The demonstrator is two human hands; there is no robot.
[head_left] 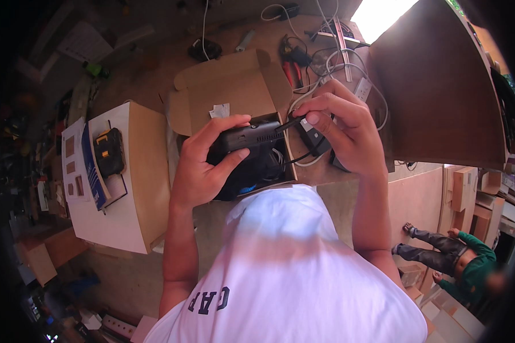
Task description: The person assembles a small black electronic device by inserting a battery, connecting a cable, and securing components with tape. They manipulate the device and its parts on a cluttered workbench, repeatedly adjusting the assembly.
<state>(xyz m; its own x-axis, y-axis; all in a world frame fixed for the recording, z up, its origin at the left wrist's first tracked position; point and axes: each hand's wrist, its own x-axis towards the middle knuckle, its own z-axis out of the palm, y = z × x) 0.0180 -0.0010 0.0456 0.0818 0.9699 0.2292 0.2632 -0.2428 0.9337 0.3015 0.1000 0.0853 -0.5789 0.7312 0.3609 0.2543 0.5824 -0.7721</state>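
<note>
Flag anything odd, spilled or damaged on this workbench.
Mainly the white cables: they lie in a loose tangle beyond the right hand, near the power strip, which looks untidy. The black device in the left hand shows no obvious damage, and no spill is visible.

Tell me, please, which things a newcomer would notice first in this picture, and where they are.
Probably the black device in the left hand, with the right hand holding a black cable at its right end, above an open cardboard box. Next might come the white shirt filling the lower middle, and the bright patch at upper right.
</note>
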